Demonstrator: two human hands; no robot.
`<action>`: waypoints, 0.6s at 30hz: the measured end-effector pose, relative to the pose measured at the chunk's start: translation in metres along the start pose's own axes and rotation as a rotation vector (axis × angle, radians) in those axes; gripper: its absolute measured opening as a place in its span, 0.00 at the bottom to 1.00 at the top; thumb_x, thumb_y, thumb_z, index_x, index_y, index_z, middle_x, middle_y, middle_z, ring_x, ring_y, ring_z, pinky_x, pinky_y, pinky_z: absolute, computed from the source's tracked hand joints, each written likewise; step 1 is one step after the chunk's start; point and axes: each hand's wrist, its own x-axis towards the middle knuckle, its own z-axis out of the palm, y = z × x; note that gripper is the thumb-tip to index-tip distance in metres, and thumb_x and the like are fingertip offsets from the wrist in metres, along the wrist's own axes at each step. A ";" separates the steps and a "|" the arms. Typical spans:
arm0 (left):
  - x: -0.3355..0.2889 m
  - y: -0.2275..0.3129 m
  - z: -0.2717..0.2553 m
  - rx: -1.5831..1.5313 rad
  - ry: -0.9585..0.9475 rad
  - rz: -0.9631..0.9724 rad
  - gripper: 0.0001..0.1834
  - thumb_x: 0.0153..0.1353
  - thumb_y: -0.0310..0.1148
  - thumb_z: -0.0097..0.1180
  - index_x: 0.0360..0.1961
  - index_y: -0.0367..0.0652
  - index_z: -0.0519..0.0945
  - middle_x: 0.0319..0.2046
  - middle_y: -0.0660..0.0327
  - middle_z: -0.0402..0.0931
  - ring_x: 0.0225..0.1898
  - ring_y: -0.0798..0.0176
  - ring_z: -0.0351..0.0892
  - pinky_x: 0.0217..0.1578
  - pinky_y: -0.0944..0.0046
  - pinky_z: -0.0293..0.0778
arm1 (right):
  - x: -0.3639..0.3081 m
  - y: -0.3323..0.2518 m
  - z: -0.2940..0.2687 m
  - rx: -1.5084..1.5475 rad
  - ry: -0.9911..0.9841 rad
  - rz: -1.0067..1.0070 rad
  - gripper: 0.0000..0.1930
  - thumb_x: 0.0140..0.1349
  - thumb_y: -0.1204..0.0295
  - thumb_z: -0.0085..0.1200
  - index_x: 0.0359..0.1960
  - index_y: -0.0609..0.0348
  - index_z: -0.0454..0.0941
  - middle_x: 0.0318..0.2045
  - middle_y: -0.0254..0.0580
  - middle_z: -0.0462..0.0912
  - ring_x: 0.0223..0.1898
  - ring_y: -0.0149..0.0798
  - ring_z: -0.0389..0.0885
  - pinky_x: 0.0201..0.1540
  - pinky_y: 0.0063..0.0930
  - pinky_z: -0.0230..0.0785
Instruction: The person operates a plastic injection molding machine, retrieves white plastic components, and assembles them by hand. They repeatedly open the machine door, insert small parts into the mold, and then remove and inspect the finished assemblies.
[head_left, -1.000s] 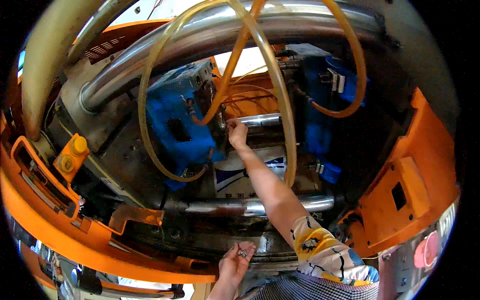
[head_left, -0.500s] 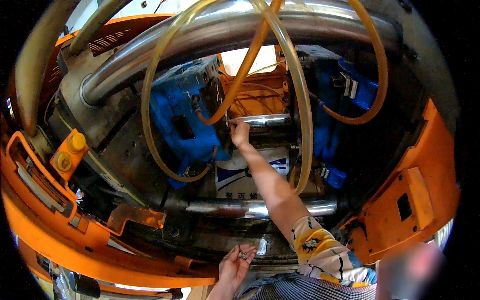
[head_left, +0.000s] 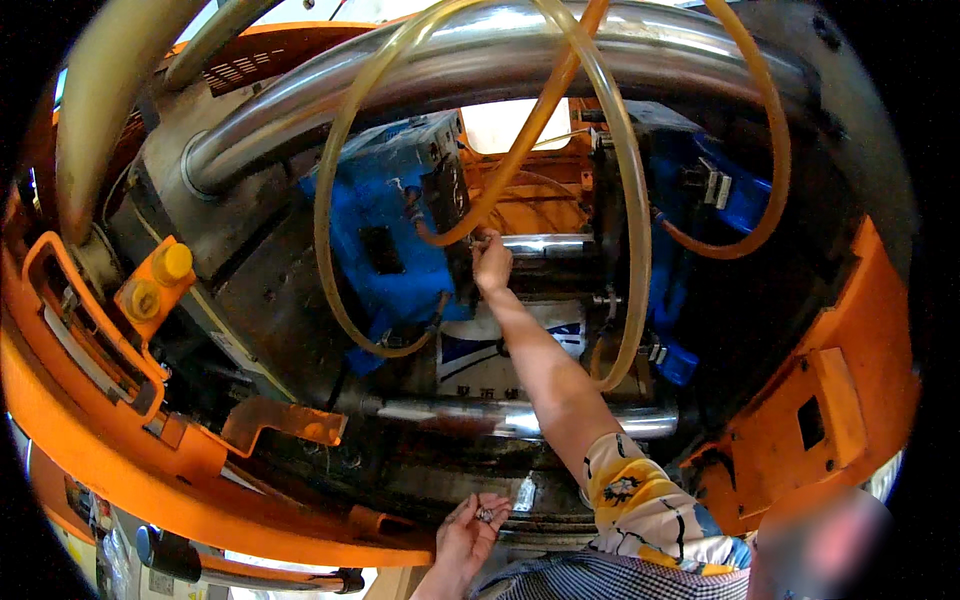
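Note:
My right arm stretches into the machine between two blue mould halves. My right hand [head_left: 491, 264] is at the inner face of the left mould half [head_left: 395, 275], its fingers bent together in a pinch. What lies between those fingertips is hidden. Low in the view, my left hand [head_left: 466, 538] is held palm up with its fingers curled. Several small metal pieces [head_left: 487, 515] rest in it, too small to name exactly. The right mould half [head_left: 668, 290] stands across the gap from my right hand.
Yellowish hoses [head_left: 642, 200] loop down in front of the moulds. A thick steel bar [head_left: 420, 75] spans the top; a thinner shiny bar [head_left: 480, 415] runs below my right forearm. A printed white sheet [head_left: 465, 350] lies beneath. Orange guards [head_left: 230, 500] flank the opening.
The whole scene has shifted slightly right in the view. My right hand stays by the left mould's inner face, its fingers now more bunched. My left hand keeps its place with the metal pieces.

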 end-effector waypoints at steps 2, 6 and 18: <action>-0.003 -0.001 0.000 -0.018 -0.003 0.028 0.14 0.66 0.30 0.40 0.41 0.26 0.69 0.40 0.45 0.73 0.44 0.49 0.73 0.52 0.55 0.69 | -0.004 -0.008 0.000 -0.060 -0.029 0.062 0.26 0.49 0.82 0.54 0.53 0.63 0.65 0.36 0.50 0.80 0.42 0.49 0.78 0.44 0.36 0.68; -0.008 0.002 0.003 0.041 -0.060 0.068 0.14 0.64 0.25 0.39 0.46 0.25 0.67 0.44 0.46 0.71 0.50 0.47 0.71 0.57 0.54 0.64 | -0.014 -0.011 0.004 -0.201 -0.088 0.042 0.35 0.47 0.84 0.46 0.62 0.67 0.54 0.49 0.56 0.74 0.53 0.53 0.70 0.54 0.37 0.62; 0.010 0.012 0.024 -0.213 -0.300 0.173 0.25 0.68 0.40 0.36 0.53 0.26 0.62 0.58 0.41 0.58 0.63 0.47 0.55 0.65 0.53 0.50 | -0.087 -0.044 -0.077 0.395 -0.403 -0.248 0.20 0.55 0.77 0.50 0.51 0.65 0.69 0.47 0.51 0.76 0.48 0.41 0.74 0.49 0.29 0.66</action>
